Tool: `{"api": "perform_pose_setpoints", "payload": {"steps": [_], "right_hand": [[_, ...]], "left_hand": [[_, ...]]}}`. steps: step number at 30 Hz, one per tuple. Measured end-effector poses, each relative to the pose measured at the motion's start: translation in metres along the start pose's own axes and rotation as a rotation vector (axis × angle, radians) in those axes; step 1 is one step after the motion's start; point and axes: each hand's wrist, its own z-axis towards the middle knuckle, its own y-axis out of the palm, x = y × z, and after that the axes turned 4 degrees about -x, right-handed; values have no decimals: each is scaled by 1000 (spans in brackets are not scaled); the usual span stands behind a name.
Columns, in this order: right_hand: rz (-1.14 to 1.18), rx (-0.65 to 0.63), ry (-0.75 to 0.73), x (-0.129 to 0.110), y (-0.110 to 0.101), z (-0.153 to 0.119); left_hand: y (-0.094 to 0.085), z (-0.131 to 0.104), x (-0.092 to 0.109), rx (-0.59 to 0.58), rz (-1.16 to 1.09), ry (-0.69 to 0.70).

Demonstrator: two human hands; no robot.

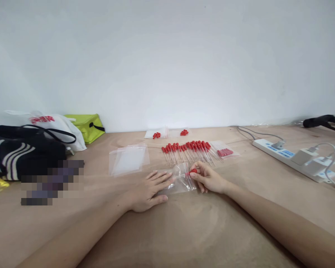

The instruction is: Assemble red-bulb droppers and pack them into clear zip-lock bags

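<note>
Forearms (pixel 100 219) flank the clear bag (pixel 181 187), red-topped droppers (pixel 198 146) just beyond.

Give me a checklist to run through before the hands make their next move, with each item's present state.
1. Left hand steadying the near clear bag: ok.
2. Right hand gripping the red-topped piece: ok.
3. Held piece's stem fully inside that bag: cannot tell.
4. Loose red-topped pieces evenly aligned: not ok, they slant at differing angles.
5. Flat clear bags apart from the left hand: ok.
6. Power strip away from the right hand: ok.
</note>
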Motion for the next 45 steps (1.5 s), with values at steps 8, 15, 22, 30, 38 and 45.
{"api": "perform_pose_setpoints", "payload": {"steps": [8, 15, 22, 30, 38, 45], "right_hand": [[-151, 70, 82, -4, -2, 0], [-141, 41, 88, -2, -2, 0], [-113, 137, 81, -1, -6, 2], [-228, 115, -7, 9, 2, 4], [-294, 141, -46, 2, -2, 3], [-163, 172, 83, 1, 9, 1]], "left_hand": [[5, -4, -21, 168, -191, -84], [7, -4, -21, 180, -149, -56], [7, -4, -21, 182, -148, -56], [6, -2, -20, 157, -123, -32], [6, -3, -20, 151, -92, -29], [9, -1, -22, 215, -120, 2]]}}
